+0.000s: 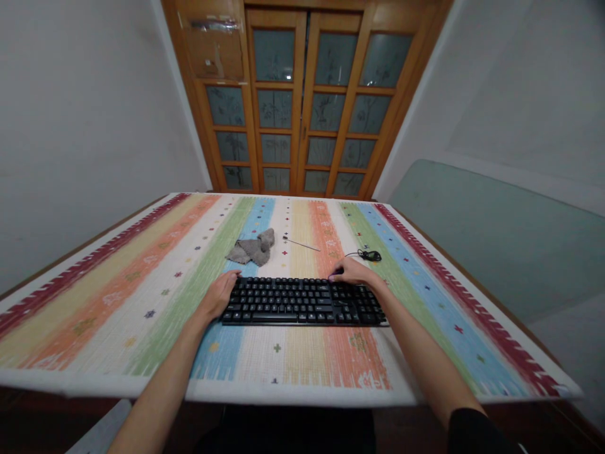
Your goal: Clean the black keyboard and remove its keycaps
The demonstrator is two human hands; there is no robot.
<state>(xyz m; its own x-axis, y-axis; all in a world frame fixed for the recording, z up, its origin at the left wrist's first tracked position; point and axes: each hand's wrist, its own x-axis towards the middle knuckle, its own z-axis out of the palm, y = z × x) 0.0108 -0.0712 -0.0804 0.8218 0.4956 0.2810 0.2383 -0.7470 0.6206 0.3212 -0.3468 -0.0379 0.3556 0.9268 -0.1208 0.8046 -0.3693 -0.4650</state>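
Observation:
A black computer keyboard lies flat on the striped tablecloth in front of me. My left hand grips its left end, with the fingers at the upper left corner. Over the upper right part of the keyboard, my right hand is closed in a pinch at the back edge. A small dark and purplish spot shows at its fingertips, too small to name. Behind the keyboard lie a crumpled grey cloth and a thin stick with a dark tip. The keyboard's black cable is coiled beyond my right hand.
The table is covered by a colourful striped tablecloth. Wooden doors with glass panes stand behind it, with white walls on both sides. A pale green panel leans along the right wall.

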